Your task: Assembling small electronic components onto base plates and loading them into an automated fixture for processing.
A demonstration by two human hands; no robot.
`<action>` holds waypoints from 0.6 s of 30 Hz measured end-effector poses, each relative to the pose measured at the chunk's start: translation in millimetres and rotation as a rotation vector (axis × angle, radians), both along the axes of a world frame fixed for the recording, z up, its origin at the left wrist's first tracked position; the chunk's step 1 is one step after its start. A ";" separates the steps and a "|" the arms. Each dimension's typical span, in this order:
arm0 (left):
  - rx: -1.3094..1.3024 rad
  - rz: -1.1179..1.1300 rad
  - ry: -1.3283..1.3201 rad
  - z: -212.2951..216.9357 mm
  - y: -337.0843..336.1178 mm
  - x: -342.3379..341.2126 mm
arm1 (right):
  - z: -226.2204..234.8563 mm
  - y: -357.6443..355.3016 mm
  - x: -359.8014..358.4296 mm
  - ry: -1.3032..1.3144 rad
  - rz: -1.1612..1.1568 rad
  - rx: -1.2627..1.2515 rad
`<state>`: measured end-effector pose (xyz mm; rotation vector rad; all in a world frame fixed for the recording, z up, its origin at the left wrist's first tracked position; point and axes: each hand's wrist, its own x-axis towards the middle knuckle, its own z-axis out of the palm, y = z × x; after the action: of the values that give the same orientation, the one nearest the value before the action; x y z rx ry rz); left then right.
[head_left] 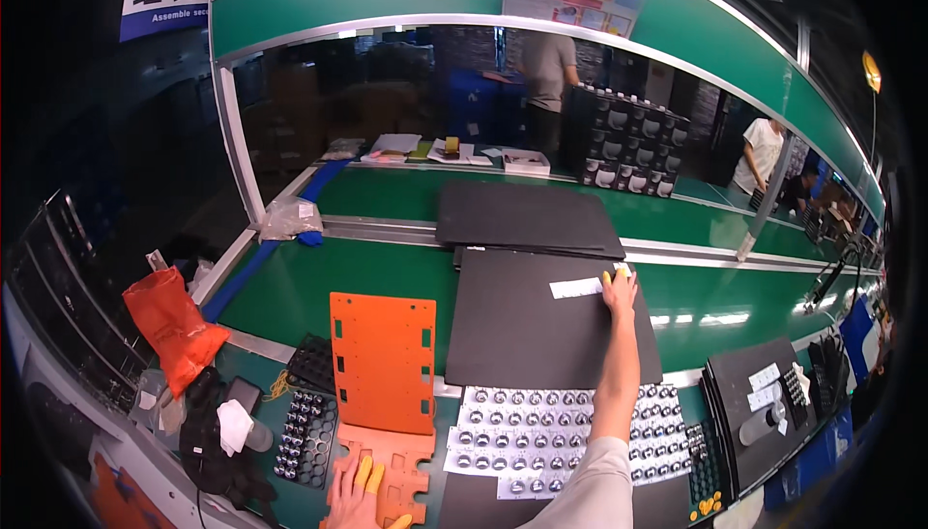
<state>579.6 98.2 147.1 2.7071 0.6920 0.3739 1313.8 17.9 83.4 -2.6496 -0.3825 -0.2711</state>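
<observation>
On the lower part of an orange hinged fixture lies my left hand, fingers stretched out, with yellow covers on some fingertips. The fixture's slotted upper plate is raised. My right hand reaches over a large black board. Its thumb and fingertips, also in yellow covers, come together at a small white piece beside a white paper strip; whether the two are joined is hidden. Beneath my right forearm are white sheets bearing rows of round, shiny dark parts.
A black tray of round parts sits left of the fixture. An orange bag hangs over the left edge. Another black board lies farther back. Stacked boxes stand behind. On the right are more black boards and a clear bottle.
</observation>
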 end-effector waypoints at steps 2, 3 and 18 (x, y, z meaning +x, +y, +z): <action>-0.020 0.016 -0.018 0.3 2.3 5.0 | -5.0 5.8 -7.4 -0.019 0.014 -0.020; -0.010 0.007 -0.036 2.8 4.8 9.5 | -7.1 3.5 -7.8 -0.045 0.008 -0.009; -0.110 0.001 0.104 -14.9 14.9 1.1 | 2.4 -15.2 -111.2 -0.380 0.182 0.037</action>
<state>580.8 113.1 132.3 2.6359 0.7208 0.1905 1202.6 2.7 85.8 -2.4993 -0.7261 -0.7176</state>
